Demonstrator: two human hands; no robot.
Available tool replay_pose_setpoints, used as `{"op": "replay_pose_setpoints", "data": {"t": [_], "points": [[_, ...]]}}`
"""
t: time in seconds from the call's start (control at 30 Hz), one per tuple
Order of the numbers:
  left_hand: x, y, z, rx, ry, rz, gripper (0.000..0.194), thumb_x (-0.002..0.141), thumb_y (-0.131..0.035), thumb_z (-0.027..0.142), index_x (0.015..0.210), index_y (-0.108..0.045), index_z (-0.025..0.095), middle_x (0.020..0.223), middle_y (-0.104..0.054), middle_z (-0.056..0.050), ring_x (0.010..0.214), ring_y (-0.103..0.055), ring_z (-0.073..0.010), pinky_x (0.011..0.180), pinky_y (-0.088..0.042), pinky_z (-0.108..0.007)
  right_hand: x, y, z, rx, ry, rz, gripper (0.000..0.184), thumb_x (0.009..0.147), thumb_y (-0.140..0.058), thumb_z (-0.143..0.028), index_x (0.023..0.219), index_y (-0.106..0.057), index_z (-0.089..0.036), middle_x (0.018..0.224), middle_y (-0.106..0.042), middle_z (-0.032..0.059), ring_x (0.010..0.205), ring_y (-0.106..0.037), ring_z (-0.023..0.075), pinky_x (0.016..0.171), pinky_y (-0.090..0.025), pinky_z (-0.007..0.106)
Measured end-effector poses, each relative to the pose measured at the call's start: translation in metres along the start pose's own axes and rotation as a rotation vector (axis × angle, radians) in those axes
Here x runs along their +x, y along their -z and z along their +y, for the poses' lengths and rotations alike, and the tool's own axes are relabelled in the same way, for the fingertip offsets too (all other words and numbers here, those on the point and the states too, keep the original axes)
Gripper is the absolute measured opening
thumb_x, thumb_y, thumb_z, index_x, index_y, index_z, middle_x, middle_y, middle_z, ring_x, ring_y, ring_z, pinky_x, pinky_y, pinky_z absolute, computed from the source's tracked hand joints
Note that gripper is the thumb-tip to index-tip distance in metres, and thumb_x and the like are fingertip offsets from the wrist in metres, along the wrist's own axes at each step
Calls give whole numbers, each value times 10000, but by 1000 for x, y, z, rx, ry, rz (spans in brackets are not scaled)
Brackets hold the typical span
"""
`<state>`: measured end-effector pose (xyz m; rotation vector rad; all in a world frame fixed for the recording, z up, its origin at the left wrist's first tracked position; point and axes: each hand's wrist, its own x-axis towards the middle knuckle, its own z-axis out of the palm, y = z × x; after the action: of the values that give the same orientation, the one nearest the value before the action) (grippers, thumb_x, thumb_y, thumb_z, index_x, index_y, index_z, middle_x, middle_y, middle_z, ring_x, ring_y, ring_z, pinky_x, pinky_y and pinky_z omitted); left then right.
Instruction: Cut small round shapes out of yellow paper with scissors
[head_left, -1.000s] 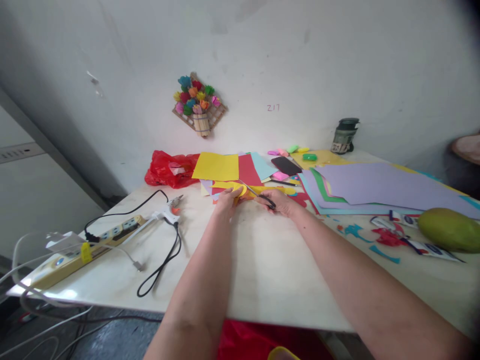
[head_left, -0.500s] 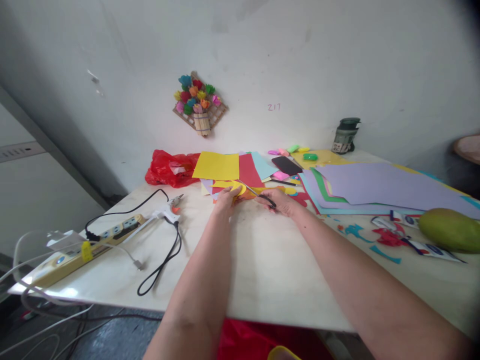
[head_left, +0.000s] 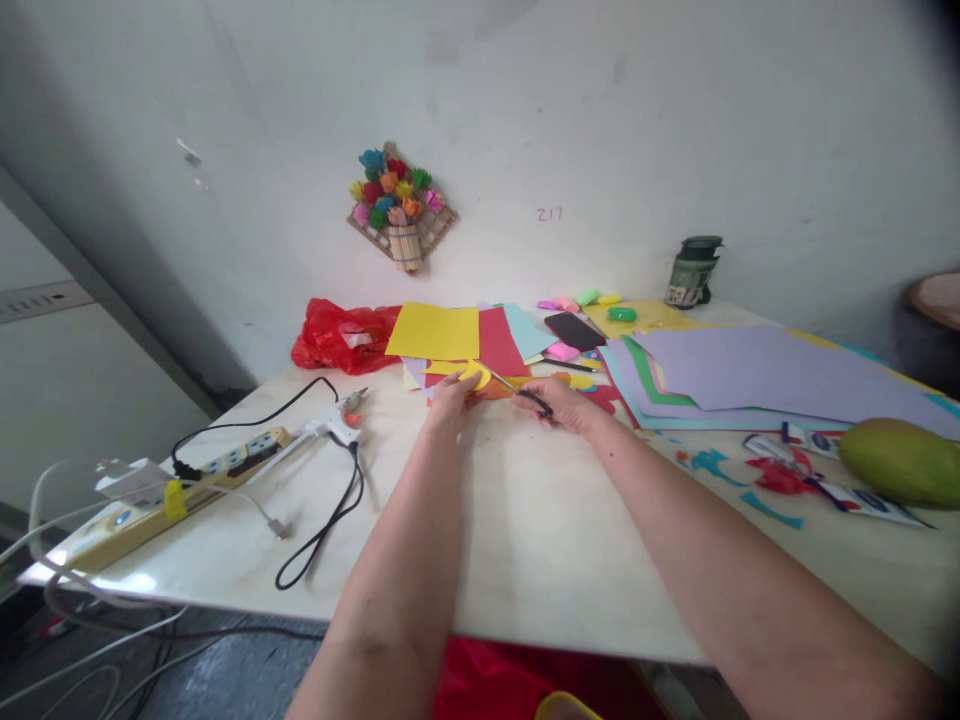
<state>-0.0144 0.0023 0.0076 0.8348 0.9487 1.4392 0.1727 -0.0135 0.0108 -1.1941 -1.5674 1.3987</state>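
The paper piece (head_left: 474, 376) in the left hand (head_left: 451, 395) is yellow. The scissors (head_left: 501, 380) in the right hand (head_left: 564, 402) have black handles (head_left: 537, 403). Behind the hands lie a plain yellow sheet (head_left: 433, 332) and a red sheet (head_left: 501, 342). To the right of the hands, the big top sheet (head_left: 772, 370) is lilac and the fruit (head_left: 907, 462) is green.

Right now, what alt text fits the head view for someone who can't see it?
A left hand holds a yellow paper piece beside scissors gripped by the right hand, over a pale table. Coloured sheets lie beyond; a glue gun sits leftward.
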Motion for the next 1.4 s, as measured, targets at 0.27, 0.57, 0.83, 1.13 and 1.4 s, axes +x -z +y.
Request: {"op": "replay_pose_setpoints", "data": {"t": [0.27,0.57,0.83,1.13,1.4], "points": [[4,4,-3,17,-28,24,224,641,-815,178,798,-660,146,739,-656,-22,623,-610,-120,663,-521,-270,3,0,2,27,-11,-15,152,754,-719,-237,689,-605,-158,436,-484,-61,317,-340,39,298,-229,163],[11,4,1,112,-274,309,218,683,-777,220,840,-629,199,774,-660,-12,812,-651,-154,736,-482,-237,2,-1,1,88,20,-3,168,762,-697,-224,652,-586,-162,441,-469,-62,340,-347,43,304,-250,167],[-3,-14,6,363,-72,129,412,765,-717,497,521,-585,193,390,-479,-18,429,-504,-153,466,-345,-259,3,-2,1,77,123,104,314,665,-802,-334,613,-537,-174,443,-467,-64,353,-351,45,321,-259,184],[-4,-16,-9,-18,52,-3,335,766,-745,481,801,-616,174,702,-689,-58,610,-641,-153,587,-491,-253,1,-4,2,120,152,75,325,625,-810,-373,666,-562,-167,471,-486,-58,388,-390,59,340,-295,187],[0,-10,-11,-166,16,8,137,739,-763,149,777,-633,124,714,-670,-35,608,-636,-115,661,-518,-248,6,-7,8,73,132,39,302,621,-793,-363,674,-577,-159,451,-494,-59,359,-367,52,333,-276,192]]}}
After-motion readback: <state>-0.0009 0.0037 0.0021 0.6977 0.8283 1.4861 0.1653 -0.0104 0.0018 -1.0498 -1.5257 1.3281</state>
